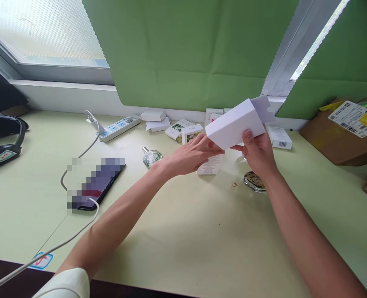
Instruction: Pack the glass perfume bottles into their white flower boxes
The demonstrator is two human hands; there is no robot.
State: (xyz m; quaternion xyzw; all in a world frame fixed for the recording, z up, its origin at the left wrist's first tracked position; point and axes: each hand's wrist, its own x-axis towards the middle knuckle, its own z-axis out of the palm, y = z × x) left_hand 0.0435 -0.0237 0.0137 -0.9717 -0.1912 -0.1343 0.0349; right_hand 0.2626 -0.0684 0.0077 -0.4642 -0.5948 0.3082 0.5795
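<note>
A plain white box (235,124) is held up at a tilt above the table, its notched end flap (266,109) standing out at the upper right. My right hand (259,153) grips the flap end, thumb on the near face. At the lower left end, my left hand (191,156) has its fingers closed around the box's edge; some fingers are partly hidden. Below the box stands or lies a white printed carton (211,165); I cannot tell which. Beside my right wrist lies a glass bottle with a dark patterned face (254,182), near a small gold piece (234,184).
A round glass bottle (151,158) lies left of my left hand. Small cartons (179,129) line the back, beside a power strip (119,128). At left are a phone (101,186), a white cable (59,247) and headphones (15,145). A cardboard box (341,136) stands right.
</note>
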